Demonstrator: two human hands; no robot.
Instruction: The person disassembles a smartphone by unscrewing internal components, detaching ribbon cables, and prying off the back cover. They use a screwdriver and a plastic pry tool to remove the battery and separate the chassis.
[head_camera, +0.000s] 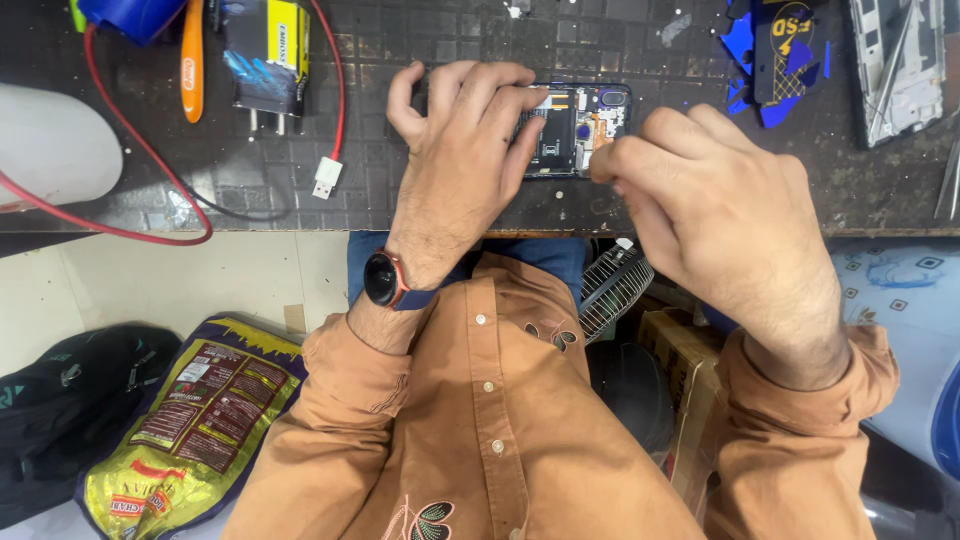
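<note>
An opened phone (585, 125) with its back cover off lies on the dark gridded work mat (400, 190), its circuit board and camera module showing. My left hand (465, 150) covers the phone's left half, fingers curled over it and pressing it down. My right hand (700, 210) hovers at the phone's right lower edge with fingertips pinched together near the board; whether a small tool or part sits between them is hidden. A dark round watch with an orange rim (385, 280) is on my left wrist.
A red cable with a white plug (327, 178), a charger adapter (268, 60), an orange tool (192, 60) and a blue cup (130, 15) sit at the back left. Blue plastic pieces (780, 60) and a phone frame (895, 65) lie back right. Bags and a fan lie on the floor below.
</note>
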